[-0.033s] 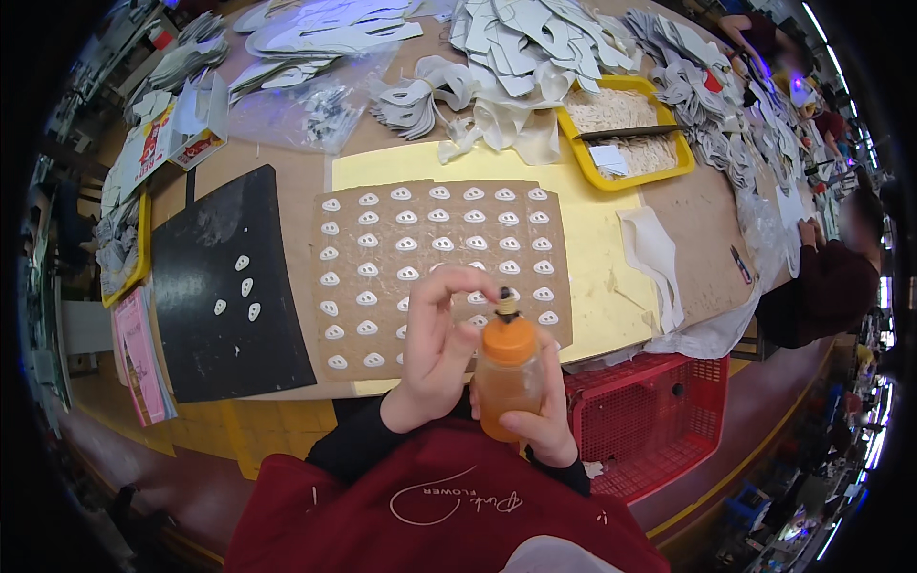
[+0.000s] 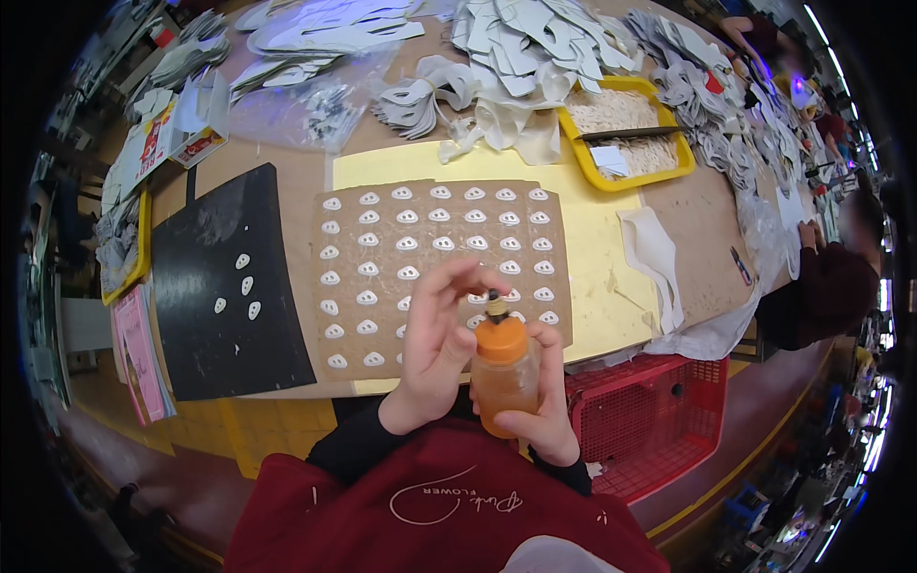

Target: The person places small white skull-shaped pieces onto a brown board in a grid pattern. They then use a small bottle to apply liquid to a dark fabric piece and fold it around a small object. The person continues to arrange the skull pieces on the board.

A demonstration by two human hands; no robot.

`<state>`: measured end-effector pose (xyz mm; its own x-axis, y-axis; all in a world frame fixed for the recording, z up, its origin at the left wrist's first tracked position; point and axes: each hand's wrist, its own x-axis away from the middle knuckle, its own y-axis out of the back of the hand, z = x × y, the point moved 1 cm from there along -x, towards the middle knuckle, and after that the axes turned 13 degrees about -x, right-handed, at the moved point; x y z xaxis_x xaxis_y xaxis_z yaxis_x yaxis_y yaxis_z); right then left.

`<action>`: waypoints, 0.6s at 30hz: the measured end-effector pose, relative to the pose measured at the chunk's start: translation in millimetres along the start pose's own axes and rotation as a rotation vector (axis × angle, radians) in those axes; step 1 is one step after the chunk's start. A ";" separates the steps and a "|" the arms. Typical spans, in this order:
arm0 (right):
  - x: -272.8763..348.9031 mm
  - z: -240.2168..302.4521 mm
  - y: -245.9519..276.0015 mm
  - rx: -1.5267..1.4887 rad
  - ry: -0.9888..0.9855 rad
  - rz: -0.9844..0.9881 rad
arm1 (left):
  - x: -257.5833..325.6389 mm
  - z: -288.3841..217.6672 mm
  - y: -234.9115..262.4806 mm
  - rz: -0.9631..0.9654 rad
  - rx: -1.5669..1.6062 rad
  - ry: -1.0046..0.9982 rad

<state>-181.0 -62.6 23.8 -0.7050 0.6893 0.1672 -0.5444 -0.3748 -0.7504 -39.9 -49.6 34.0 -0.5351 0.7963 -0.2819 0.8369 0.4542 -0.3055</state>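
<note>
My right hand (image 2: 546,411) is wrapped round a squeeze bottle (image 2: 506,387) of amber liquid. The bottle has an orange cap (image 2: 501,341) and a narrow dark-tipped nozzle (image 2: 496,307), and stands nearly upright in front of me. Curved beside the cap is my left hand (image 2: 428,349), its thumb and forefinger apart and the forefinger's tip at the nozzle's top; whether it touches is hard to see. Beyond both hands lies a brown cardboard sheet (image 2: 387,301) with rows of small white rounded pieces (image 2: 438,193), each with two dark marks. My hands and the bottle hide some pieces.
A black board (image 2: 220,353) with several white pieces lies left. Back right stands a yellow basket (image 2: 683,164) with a dark blade across it. A red crate (image 2: 707,430) sits below the table's edge. Fabric stacks (image 2: 535,43) fill the back; a co-worker (image 2: 831,277) is at right.
The bottle and its nozzle have shifted slightly left and tilted a little. My left hand's fingers have loosened slightly around the nozzle. My right hand still grips the bottle.
</note>
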 end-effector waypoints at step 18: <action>-1.7 40.5 40.0 -0.035 0.879 -0.363 | 35.4 23.9 -14.2 0.269 0.548 0.810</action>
<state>-219.9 -103.9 19.5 0.1066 0.9849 -0.1365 -0.6387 -0.0374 -0.7685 -73.5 -37.4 6.6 0.0729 0.9688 0.2367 0.6408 0.1363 -0.7555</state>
